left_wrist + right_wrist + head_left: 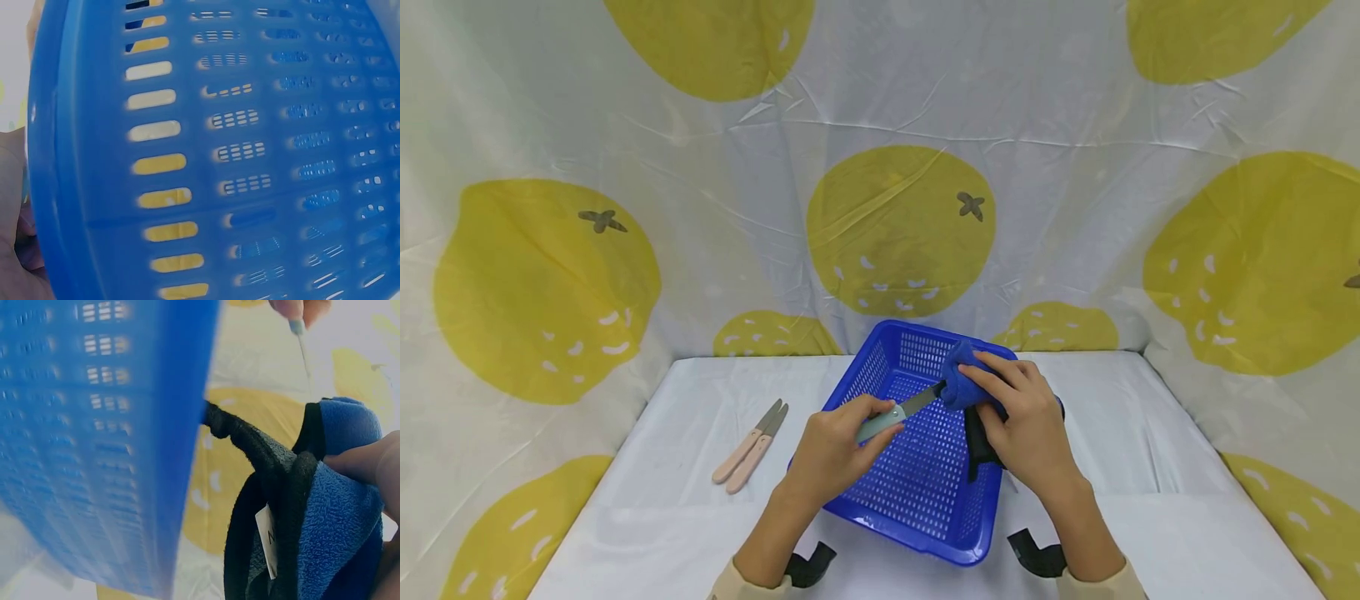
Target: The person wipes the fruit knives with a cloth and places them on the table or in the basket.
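Note:
Above a blue plastic basket (943,550), my left hand (835,446) pinches a paring knife by its pale green handle (876,425). Its blade (921,400) points right and reaches the blue cloth (958,379). My right hand (1030,425) grips that cloth, whose black-edged folds (979,446) hang down over the basket's right side. The right wrist view shows the thumb (359,461) pressing into the blue towelling (337,515), with the thin knife blade (304,356) close to it. The blade's tip is hidden at the cloth. Basket mesh (200,150) fills most of the left wrist view.
Two more knives with pink handles (747,468) lie side by side on the white table (647,467), left of the basket. Behind stands a white curtain (715,208) printed with yellow lemons. A black curved piece (1037,557) sits by each wrist.

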{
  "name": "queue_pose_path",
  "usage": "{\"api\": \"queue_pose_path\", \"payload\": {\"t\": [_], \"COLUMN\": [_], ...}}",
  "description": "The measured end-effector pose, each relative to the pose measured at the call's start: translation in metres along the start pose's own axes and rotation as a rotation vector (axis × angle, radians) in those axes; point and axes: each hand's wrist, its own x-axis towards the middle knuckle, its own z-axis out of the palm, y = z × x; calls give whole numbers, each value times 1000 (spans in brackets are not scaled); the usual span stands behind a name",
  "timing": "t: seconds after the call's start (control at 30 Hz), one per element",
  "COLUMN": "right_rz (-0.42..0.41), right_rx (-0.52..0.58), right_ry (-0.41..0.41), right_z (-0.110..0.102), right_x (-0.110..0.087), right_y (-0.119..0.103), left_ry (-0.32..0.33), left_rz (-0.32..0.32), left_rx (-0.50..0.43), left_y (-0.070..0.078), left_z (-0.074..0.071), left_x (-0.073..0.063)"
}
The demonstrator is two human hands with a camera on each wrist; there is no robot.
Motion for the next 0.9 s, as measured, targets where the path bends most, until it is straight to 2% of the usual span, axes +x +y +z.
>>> {"api": "queue_pose_path", "payload": {"t": [0.23,0.6,0.9], "right_rz": [11,-140,-199], "right_rx": [27,95,56], "right_ry": [22,-58,-115], "right_z": [-7,0,13], "right_x": [0,0,-4], "right_y": [0,-31,-44], "left_ry": [-19,-35,-7], "left_rz": [-43,-72,-13], "left_rx": [-19,12,56], "left_y": [1,-2,1], "left_z": [-2,-1,-1], "left_x": [0,0,0]}}
